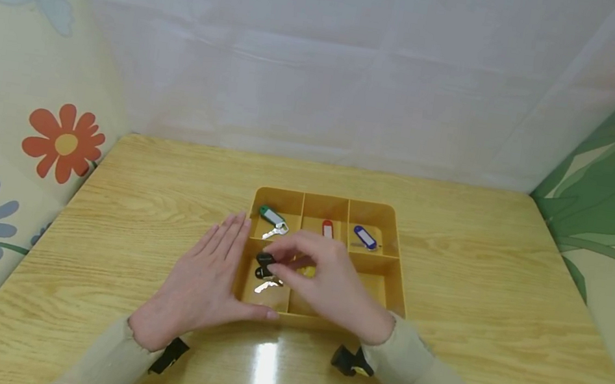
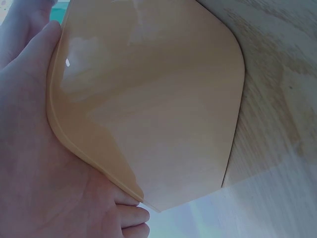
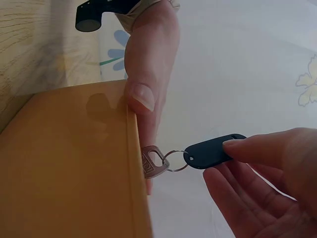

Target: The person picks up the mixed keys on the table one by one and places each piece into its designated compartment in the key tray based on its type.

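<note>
My right hand (image 1: 324,280) pinches a black key tag (image 3: 210,150) between thumb and fingers, over the front left compartment of a yellow divided tray (image 1: 401,284). From the tag a metal key (image 3: 155,161) hangs by a split ring (image 3: 176,161), partly hidden behind the tray wall in the right wrist view. A bright key blade (image 1: 268,287) shows below the fingers in the head view. Along the tray's left side lies my left hand (image 1: 200,282), fingers straight against the wall and thumb across the front corner. The right hand partly covers a yellow piece (image 1: 307,271) in the tray.
In the back row of compartments lie a green key tag (image 1: 272,215) with a key (image 1: 276,230), a red tag (image 1: 328,228) and a blue tag (image 1: 365,237). The tray stands on a wooden table (image 1: 165,198), with a white cloth (image 1: 328,90) behind.
</note>
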{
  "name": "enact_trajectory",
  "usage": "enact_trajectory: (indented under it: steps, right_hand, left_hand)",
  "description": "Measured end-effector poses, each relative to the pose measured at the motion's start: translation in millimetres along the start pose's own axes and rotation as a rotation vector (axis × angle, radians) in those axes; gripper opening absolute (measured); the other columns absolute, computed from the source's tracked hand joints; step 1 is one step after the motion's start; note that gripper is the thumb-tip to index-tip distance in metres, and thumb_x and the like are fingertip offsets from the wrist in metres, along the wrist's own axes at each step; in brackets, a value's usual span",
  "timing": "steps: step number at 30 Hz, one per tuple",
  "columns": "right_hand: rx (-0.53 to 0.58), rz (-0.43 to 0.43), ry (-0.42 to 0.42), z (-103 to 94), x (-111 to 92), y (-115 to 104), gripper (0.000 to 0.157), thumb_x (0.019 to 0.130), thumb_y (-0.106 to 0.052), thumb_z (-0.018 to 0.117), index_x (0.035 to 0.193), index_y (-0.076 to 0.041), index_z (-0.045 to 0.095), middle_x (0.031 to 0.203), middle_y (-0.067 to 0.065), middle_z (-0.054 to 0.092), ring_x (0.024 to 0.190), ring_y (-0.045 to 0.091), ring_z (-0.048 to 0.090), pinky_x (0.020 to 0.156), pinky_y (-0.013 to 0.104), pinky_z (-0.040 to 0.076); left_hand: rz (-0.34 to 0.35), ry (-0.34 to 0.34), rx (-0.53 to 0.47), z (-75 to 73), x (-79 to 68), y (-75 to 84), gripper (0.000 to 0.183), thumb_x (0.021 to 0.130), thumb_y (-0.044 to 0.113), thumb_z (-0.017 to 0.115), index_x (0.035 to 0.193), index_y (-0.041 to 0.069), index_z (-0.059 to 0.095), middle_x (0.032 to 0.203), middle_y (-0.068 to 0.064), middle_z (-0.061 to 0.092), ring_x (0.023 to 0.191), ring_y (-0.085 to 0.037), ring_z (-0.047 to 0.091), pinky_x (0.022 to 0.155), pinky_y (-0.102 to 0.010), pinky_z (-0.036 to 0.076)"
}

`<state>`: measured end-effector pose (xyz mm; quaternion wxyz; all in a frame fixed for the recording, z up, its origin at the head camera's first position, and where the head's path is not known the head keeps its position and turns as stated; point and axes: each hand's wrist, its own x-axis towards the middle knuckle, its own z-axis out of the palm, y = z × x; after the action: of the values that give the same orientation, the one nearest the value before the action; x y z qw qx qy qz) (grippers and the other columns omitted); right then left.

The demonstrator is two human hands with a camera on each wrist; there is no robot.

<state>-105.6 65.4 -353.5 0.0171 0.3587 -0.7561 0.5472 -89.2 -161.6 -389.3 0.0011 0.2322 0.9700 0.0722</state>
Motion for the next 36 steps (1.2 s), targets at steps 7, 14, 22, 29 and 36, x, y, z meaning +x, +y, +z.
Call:
enact_trajectory:
  steps: [7,14,22,29,36]
  right_hand:
    - [-0.005,0.031,-0.032,0.3,-4,2,0.023,0.090,0.003,0.075,0.110,-0.007,0.074,0.105,-0.002,0.073,0.090,0.008,0.068,0.075,0.026,0.061]
    - [-0.017,0.052,-0.054,3.7,-7,9,0.022,0.091,0.003,0.075,0.111,-0.007,0.074,0.104,0.000,0.073,0.090,0.009,0.068,0.075,0.024,0.060]
    - [-0.106,0.108,-0.046,6.2,-5,17,0.041,0.092,-0.004,0.076,0.133,-0.007,0.066,0.129,0.003,0.068,0.112,0.014,0.066,0.093,0.033,0.057]
    - [-0.224,0.092,-0.002,-2.9,-8,21,0.047,0.094,-0.021,0.077,0.139,-0.013,0.063,0.138,-0.005,0.062,0.128,0.009,0.054,0.107,0.031,0.046]
    - [-0.243,0.099,0.025,-16.0,-13,18,0.048,0.095,-0.028,0.076,0.139,-0.016,0.064,0.139,-0.010,0.061,0.130,0.006,0.053,0.108,0.034,0.044]
  left_hand:
    - [-0.009,-0.013,-0.004,0.4,0.1,0.0,0.146,0.067,0.102,0.038,0.161,-0.002,-0.001,0.168,-0.018,-0.004,0.154,-0.029,-0.004,0.124,-0.046,0.009]
    - [-0.007,-0.011,-0.005,0.5,-0.4,-0.1,0.146,0.067,0.102,0.038,0.161,-0.004,0.002,0.167,-0.019,-0.003,0.154,-0.030,-0.002,0.124,-0.045,0.008]
    - [0.005,0.008,0.001,0.8,-0.5,-0.2,0.146,0.067,0.102,0.038,0.161,-0.004,0.002,0.167,-0.019,-0.003,0.154,-0.032,0.001,0.124,-0.046,0.009]
    - [0.002,-0.012,0.019,-0.4,0.5,0.2,0.145,0.067,0.102,0.036,0.160,-0.001,-0.005,0.167,-0.018,-0.005,0.153,-0.029,-0.005,0.124,-0.046,0.009]
    - [0.003,-0.013,0.024,-0.6,0.6,0.8,0.145,0.067,0.103,0.036,0.160,-0.001,-0.005,0.167,-0.019,-0.005,0.153,-0.029,-0.005,0.124,-0.045,0.008]
